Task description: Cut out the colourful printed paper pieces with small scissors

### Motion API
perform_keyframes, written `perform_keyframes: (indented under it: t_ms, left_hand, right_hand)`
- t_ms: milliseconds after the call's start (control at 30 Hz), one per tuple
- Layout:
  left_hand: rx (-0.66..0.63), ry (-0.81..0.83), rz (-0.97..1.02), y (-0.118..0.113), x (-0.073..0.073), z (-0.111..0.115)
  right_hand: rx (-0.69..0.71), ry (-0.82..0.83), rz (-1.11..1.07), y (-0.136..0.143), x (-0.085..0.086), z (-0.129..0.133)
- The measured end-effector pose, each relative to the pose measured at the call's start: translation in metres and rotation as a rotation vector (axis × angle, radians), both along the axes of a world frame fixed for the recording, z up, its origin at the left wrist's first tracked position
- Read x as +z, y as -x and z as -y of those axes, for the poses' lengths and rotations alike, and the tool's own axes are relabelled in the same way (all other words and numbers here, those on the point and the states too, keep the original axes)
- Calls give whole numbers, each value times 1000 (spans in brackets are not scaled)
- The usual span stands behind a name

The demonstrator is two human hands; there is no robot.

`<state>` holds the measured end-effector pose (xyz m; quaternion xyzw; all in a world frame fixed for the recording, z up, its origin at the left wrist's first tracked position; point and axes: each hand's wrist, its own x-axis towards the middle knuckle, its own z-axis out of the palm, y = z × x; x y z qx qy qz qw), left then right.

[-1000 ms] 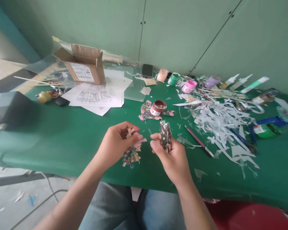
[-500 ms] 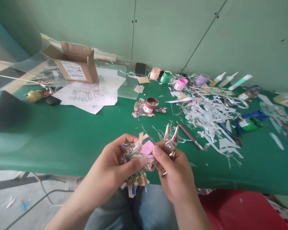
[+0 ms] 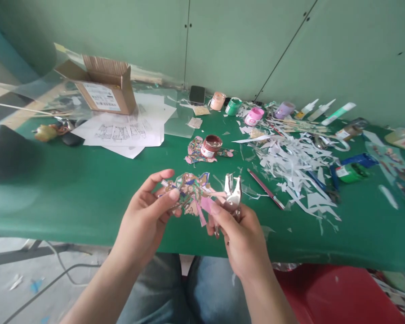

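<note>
Metal hole punch (image 3: 232, 195) gripped in right hand (image 3: 238, 234), fingers wrapped tight on the handles; punch mouth looks open. Left hand (image 3: 144, 220) pinches a painted paper cutout (image 3: 189, 191) by thumb and fingertips, held above green table (image 3: 87, 189). Step, prob.: lining up cutout edge w/ punch. Cutout sits just left of the mouth, touching right thumb. Next needs edge fed between punch faces, then squeeze.
</note>
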<state>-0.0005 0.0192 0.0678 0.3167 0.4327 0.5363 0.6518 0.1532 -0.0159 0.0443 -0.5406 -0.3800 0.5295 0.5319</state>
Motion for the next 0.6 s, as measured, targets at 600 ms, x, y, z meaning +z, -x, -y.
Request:
perform_keyframes:
  t_ms: [600]
  left_hand:
    - [-20,-197,-457,-13,-31,-7]
  right_hand:
    - [117,-22,389,-16,1,-8]
